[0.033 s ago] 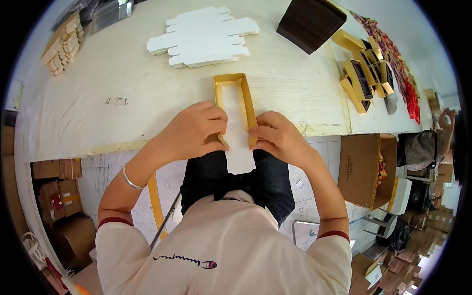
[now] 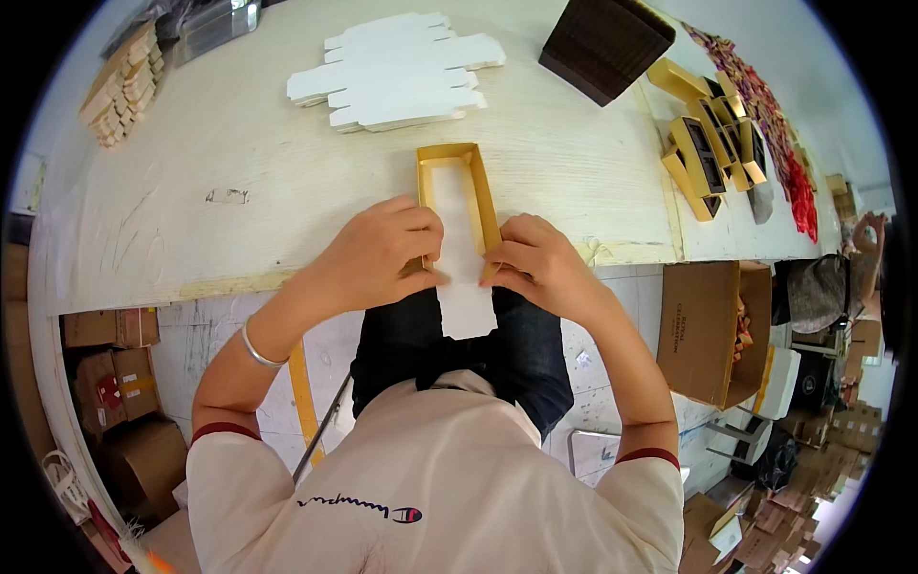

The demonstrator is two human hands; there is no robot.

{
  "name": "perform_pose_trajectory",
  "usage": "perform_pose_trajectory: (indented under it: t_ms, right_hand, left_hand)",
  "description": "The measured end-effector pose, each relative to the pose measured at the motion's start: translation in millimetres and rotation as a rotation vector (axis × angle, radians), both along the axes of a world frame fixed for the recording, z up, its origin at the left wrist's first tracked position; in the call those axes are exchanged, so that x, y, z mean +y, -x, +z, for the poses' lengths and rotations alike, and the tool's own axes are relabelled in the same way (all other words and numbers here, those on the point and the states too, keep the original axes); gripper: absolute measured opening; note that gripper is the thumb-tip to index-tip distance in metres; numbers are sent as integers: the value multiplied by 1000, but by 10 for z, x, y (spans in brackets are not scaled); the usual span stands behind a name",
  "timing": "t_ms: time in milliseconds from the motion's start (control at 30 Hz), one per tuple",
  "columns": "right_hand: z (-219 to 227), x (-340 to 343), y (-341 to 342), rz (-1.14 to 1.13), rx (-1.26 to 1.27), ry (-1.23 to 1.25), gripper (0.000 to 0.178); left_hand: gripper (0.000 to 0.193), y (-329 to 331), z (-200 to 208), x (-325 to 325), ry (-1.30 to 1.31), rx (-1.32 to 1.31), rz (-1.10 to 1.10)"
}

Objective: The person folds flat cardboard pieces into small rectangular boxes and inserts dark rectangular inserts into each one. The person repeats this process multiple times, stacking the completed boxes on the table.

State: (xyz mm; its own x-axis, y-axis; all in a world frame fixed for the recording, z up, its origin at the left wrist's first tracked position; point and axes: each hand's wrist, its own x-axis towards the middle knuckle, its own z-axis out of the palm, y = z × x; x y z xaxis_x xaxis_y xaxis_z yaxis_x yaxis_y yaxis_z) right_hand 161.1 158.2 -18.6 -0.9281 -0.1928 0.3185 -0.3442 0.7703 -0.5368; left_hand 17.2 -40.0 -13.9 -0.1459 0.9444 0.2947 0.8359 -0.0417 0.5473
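A long gold cardboard box (image 2: 486, 196) with a white inner bottom lies at the table's front edge, its far end and sides standing up. Toward me its near end is unfolded, and a white flap (image 2: 467, 311) stretches out over my lap. My left hand (image 2: 387, 251) pinches the near end of the left wall between thumb and fingers. On the opposite wall, my right hand (image 2: 537, 263) grips the near corner the same way, thumb below the fingers. The fingers partly hide both near corners.
Flat white box blanks (image 2: 397, 72) are stacked beyond the box. A dark brown stack (image 2: 605, 48) stands at the back right, beside several gold boxes (image 2: 698, 153) and red shredded filling (image 2: 798, 196). A cardboard carton (image 2: 703, 330) sits below the table's right front edge.
My fingertips have shifted very slightly at the two near corners, and the right one is bent a little further inward. Everything else looks the same.
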Motion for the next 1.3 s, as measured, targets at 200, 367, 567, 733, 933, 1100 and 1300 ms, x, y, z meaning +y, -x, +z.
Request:
perform_pose_trajectory:
  t_ms: [200, 367, 567, 733, 933, 1100, 1300]
  right_hand:
    - [-52, -223, 135, -101, 19, 36, 21]
    - [20, -288, 55, -208, -202, 240, 28]
    - [138, -262, -162, -106, 100, -196, 54]
    - [-217, -253, -122, -139, 213, 129, 33]
    - [-214, -451, 109, -323, 24, 957, 17]
    - [-171, -480, 67, -366, 163, 178, 31]
    - [-244, -438, 69, -327, 299, -201, 37]
  left_hand:
    - [15, -254, -53, 126, -18, -190, 210]
    - [7, -310, -119, 144, -46, -111, 231]
    - [8, -290, -94, 119, -6, -149, 247]
    - [19, -190, 140, 88, 178, -566, 178]
    - [30, -187, -126, 66, -35, -516, 185]
    - [28, -318, -190, 78, -268, -566, 352]
    - [11, -458, -259, 118, -332, 53, 490]
